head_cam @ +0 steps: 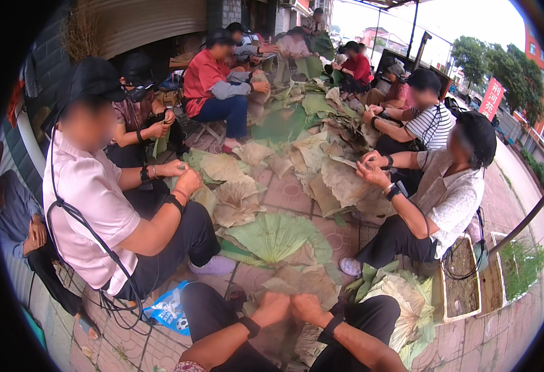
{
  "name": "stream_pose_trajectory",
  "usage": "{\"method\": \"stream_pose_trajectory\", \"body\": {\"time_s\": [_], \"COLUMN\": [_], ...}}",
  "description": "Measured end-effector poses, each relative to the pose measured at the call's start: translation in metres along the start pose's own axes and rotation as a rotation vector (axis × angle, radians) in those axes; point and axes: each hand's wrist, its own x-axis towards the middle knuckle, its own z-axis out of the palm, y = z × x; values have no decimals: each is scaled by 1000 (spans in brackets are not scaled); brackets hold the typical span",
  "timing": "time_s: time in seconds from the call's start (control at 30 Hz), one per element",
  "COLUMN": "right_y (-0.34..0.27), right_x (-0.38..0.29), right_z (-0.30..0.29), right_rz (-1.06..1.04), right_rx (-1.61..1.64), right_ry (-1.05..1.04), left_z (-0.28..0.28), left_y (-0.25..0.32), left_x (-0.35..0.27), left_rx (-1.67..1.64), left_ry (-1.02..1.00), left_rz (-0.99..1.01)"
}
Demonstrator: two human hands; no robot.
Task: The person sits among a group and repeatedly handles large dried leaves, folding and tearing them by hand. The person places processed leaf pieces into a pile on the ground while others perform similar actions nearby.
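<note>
My left hand (271, 308) and my right hand (308, 308) meet between my knees, fingers closed at the edge of a brownish dried lotus leaf (307, 281). The fingertips themselves are hidden behind the knuckles. Just beyond, a broad green lotus leaf (274, 237) lies spread on the paving, its veins fanning out. More dried leaf (310, 344) shows low between my thighs. Beside my right knee rests a heap of pale, crumpled leaves (400, 302).
Several people sit in two rows around a long leaf pile (309, 144); a person in pink (91, 200) is close left, another in a patterned shirt (458, 200) right. A blue plastic bag (172, 307) lies by my left knee. Planter boxes (461, 279) stand at right.
</note>
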Motion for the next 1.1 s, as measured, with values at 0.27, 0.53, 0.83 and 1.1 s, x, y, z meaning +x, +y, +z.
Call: {"method": "stream_pose_trajectory", "body": {"time_s": [0.27, 0.53, 0.83, 1.1], "right_y": [-1, 11, 9, -9], "right_x": [-1, -2, -7, -6], "right_z": [-7, -6, 8, -10], "right_rz": [70, 150, 10, 17], "right_rx": [-26, 50, -71, -41], "right_ry": [-105, -56, 76, -38], "left_z": [1, -5, 11, 1], "left_y": [-1, 4, -2, 3], "left_x": [2, 1, 4, -1], "left_rx": [-20, -30, -106, -19], "left_ry": [-19, -16, 115, 39], "left_rz": [26, 49, 109, 52]}}
